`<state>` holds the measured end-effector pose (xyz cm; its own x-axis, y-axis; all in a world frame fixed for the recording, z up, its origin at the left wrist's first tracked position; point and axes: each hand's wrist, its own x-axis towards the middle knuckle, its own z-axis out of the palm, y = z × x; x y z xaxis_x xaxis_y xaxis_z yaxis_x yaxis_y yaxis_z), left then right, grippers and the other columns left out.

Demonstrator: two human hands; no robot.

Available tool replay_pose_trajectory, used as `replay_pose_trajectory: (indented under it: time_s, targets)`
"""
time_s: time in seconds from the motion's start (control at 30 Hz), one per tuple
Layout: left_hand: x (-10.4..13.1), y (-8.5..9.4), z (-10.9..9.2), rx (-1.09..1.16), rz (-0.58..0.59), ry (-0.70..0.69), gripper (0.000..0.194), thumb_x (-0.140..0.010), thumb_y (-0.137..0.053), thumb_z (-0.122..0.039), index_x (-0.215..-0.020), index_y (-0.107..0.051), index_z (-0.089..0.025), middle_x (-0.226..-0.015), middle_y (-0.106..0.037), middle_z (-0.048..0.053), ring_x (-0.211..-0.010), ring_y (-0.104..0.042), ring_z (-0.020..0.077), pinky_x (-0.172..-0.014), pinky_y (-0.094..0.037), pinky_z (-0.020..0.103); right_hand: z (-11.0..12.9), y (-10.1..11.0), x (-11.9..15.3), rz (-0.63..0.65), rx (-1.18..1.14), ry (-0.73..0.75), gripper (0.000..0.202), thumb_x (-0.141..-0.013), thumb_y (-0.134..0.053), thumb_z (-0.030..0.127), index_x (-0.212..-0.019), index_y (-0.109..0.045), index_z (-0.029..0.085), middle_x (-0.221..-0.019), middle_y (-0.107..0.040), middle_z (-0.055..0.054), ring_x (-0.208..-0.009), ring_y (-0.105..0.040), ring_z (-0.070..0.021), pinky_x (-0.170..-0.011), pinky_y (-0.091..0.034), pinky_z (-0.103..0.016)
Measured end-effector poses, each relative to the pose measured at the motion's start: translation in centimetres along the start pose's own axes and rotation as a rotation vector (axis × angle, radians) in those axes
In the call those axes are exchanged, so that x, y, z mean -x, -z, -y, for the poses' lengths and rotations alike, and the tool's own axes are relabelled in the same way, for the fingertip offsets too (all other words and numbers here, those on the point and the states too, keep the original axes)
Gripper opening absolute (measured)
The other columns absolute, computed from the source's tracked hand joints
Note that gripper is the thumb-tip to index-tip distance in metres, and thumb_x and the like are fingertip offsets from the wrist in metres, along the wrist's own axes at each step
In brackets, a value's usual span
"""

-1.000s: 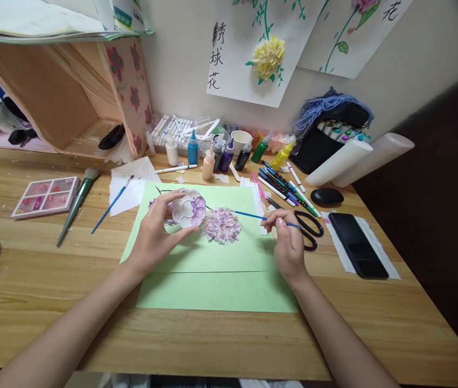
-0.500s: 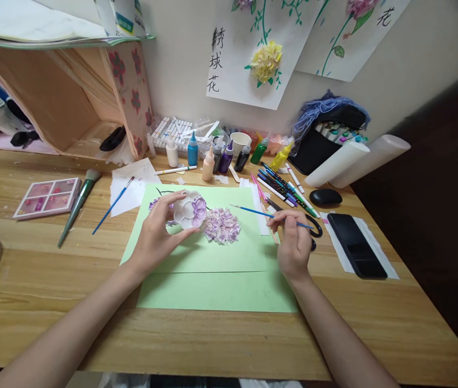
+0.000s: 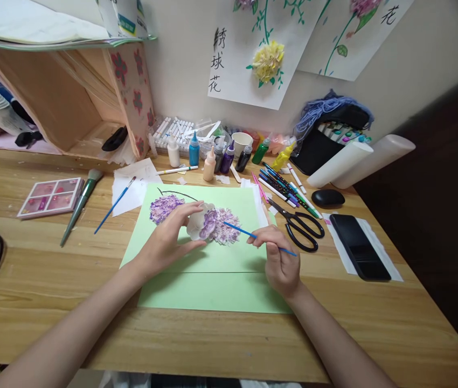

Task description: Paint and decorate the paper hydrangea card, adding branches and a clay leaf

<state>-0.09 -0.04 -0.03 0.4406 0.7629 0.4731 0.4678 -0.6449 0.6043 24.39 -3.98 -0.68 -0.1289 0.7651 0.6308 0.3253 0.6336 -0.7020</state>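
Left hand (image 3: 168, 234) grasping palette (image 3: 197, 223) by its edge, thumb on near side, fingers on far side; right hand (image 3: 279, 258) pinching brush (image 3: 242, 230), fingers curled in. Palette held tilted over middle of sheet (image 3: 213, 293), white with purple paint in it, partly in front of pale flower (image 3: 231, 231). Brush tip points left over sheet, in front of pale flower, near palette; can't tell if it touches flower. Pale flower sits a bit right of sheet's middle, purple flower (image 3: 163, 207) near sheet's far left corner, both ruffled; dark line (image 3: 178, 192) curves along sheet's far edge. Crease or join runs across near part of sheet.

Right of sheet: scissors (image 3: 304, 229) lying with handles apart, then phone (image 3: 358, 248) on white paper, mouse (image 3: 328, 198) farther back. Past sheet's far right corner: pile of pens (image 3: 279, 186). Beyond sheet's far edge: row of paint bottles (image 3: 228, 158), cup (image 3: 242, 141) behind them, marker box (image 3: 174, 129) farther back. Left of sheet: scrap paper (image 3: 132, 180) with spare brush (image 3: 113, 206) partly on it, then big brush (image 3: 79, 210) beside pink case (image 3: 51, 196). High beyond sheet: drawing (image 3: 237, 81) with yellow flower on wall
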Motion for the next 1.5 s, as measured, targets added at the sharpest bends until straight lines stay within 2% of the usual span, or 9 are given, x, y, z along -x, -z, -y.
replay_pose_trajectory:
  time_s: [0.3,0.53,0.87,1.1,1.33,1.5]
  targets:
    - [0.1,-0.1,0.2,0.002,0.025,-0.021,0.062,-0.076,-0.071,-0.020,-0.129,-0.039,-0.023,-0.136,-0.049,0.012,-0.124,-0.047,0.0206,-0.088,-0.051,0.029,0.3,-0.1,0.1,-0.003,-0.034,-0.003,0.025,-0.096,-0.034,0.023,-0.085,-0.056,0.021,-0.073,-0.057,-0.003,-0.071,-0.056,-0.0171,-0.066,-0.043,-0.033]
    - [0.0,-0.1,0.0,0.024,0.012,0.007,0.059,-0.075,-0.072,-0.025,-0.126,-0.042,-0.023,-0.134,-0.049,0.012,-0.123,-0.048,0.0215,-0.086,-0.052,0.030,0.6,-0.4,0.3,-0.016,-0.010,-0.013,0.025,-0.096,-0.035,0.025,-0.084,-0.057,0.021,-0.071,-0.058,-0.003,-0.069,-0.056,-0.0173,-0.063,-0.043,-0.033]
    - [-0.2,-0.2,-0.3,0.104,-0.025,0.044,0.060,-0.072,-0.075,-0.030,-0.123,-0.045,-0.023,-0.129,-0.053,0.011,-0.120,-0.049,0.0224,-0.084,-0.054,0.030,0.9,-1.4,0.6,-0.143,-0.279,-0.240,0.026,-0.097,-0.035,0.025,-0.082,-0.056,0.020,-0.073,-0.061,-0.002,-0.064,-0.057,-0.0136,-0.054,-0.043,-0.027]
    - [-0.2,-0.2,-0.3,0.107,-0.040,0.046,0.060,-0.072,-0.075,-0.030,-0.123,-0.045,-0.024,-0.129,-0.052,0.012,-0.119,-0.051,0.0234,-0.084,-0.055,0.033,1.0,-1.2,0.6,-0.162,-0.172,-0.156,0.027,-0.097,-0.036,0.025,-0.080,-0.057,0.020,-0.071,-0.061,-0.003,-0.064,-0.057,-0.0148,-0.053,-0.044,-0.028]
    - [-0.2,-0.2,-0.3,0.092,-0.034,0.051,0.061,-0.072,-0.075,-0.032,-0.124,-0.045,-0.024,-0.128,-0.054,0.012,-0.119,-0.051,0.0246,-0.083,-0.055,0.033,1.0,-1.4,0.9,-0.065,-0.181,-0.131,0.027,-0.097,-0.034,0.023,-0.083,-0.056,0.020,-0.072,-0.060,-0.003,-0.066,-0.060,-0.0159,-0.056,-0.046,-0.031]
    - [-0.2,-0.2,-0.3,0.110,-0.034,0.057,0.061,-0.072,-0.075,-0.032,-0.124,-0.045,-0.024,-0.129,-0.052,0.012,-0.119,-0.051,0.0236,-0.084,-0.055,0.033,1.0,-1.1,0.5,-0.104,-0.116,-0.087,0.027,-0.096,-0.035,0.020,-0.081,-0.056,0.020,-0.071,-0.058,-0.002,-0.067,-0.059,-0.0150,-0.060,-0.046,-0.031]
